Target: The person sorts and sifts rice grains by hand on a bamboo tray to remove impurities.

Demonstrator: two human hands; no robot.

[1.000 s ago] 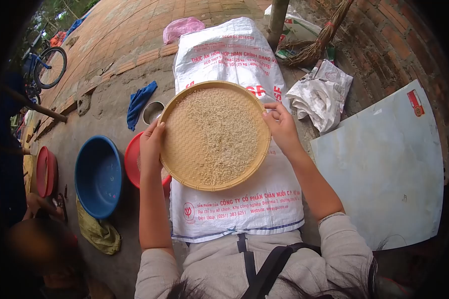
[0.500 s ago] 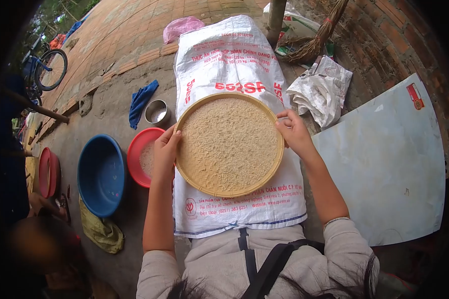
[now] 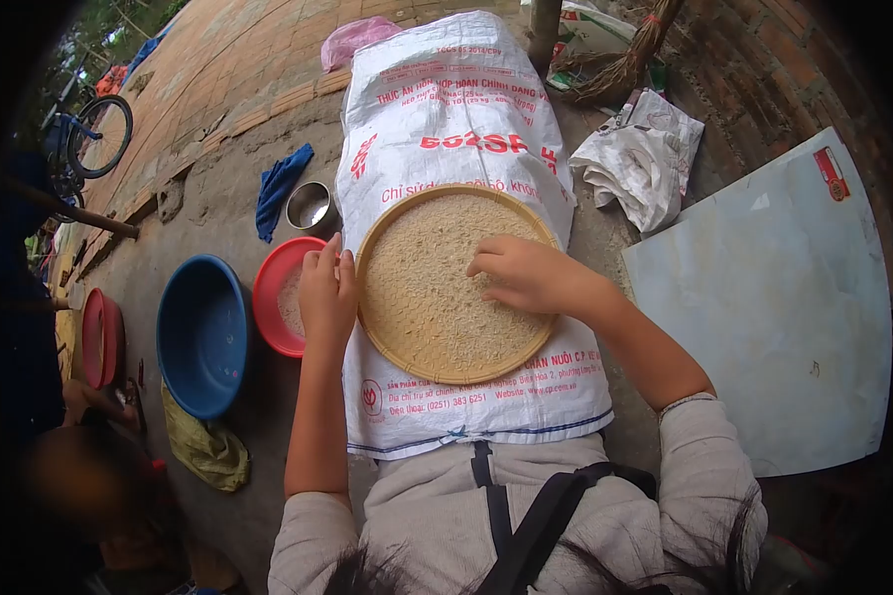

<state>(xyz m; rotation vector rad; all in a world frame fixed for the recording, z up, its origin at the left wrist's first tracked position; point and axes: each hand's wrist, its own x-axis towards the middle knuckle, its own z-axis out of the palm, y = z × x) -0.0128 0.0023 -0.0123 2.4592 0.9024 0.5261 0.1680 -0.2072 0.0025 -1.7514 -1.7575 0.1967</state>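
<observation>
A round woven tray (image 3: 369, 349) rests on a white printed sack (image 3: 476, 416) over my lap. Pale grains (image 3: 427, 268) cover most of it, thinner at the lower left. My right hand (image 3: 526, 273) is over the right part of the grains, fingers curled down with the tips near the surface; whether they pinch anything is too small to tell. Beside the tray's left rim is my left hand (image 3: 327, 288), fingers pointing up and partly spread, with nothing visible in it.
Left of the sack are a red bowl (image 3: 266, 299) with grains, a metal bowl (image 3: 310, 207), a blue basin (image 3: 201, 337) and a blue cloth (image 3: 281, 188). A person (image 3: 94, 486) sits at lower left. A grey sheet (image 3: 764, 317) lies right, below crumpled sacks (image 3: 640, 164).
My right hand has left the tray's right rim and moved left over the grains. My left hand has let go of the left rim and shifted slightly left.
</observation>
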